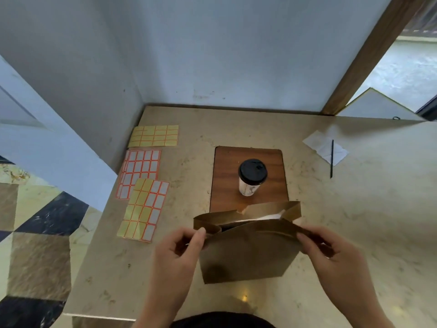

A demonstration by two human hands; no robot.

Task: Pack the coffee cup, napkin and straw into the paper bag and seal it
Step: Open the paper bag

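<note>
A brown paper bag (246,252) stands on the counter in front of me, its mouth partly spread. My left hand (179,252) pinches the bag's left top edge and my right hand (331,254) pinches its right top edge. Something white shows inside the mouth; I cannot tell what it is. Behind the bag, a white coffee cup (250,178) with a black lid stands upright on a wooden board (227,183). At the far right lies a white napkin (324,147) with a thin black straw (332,159) resting across it.
Three sheets of stickers, yellow (153,136) and orange-bordered (139,171) (144,209), lie on the left of the beige counter (378,221). A blue-grey wall stands behind. The counter's left edge drops to a patterned floor (35,233). A wooden post rises at the back right.
</note>
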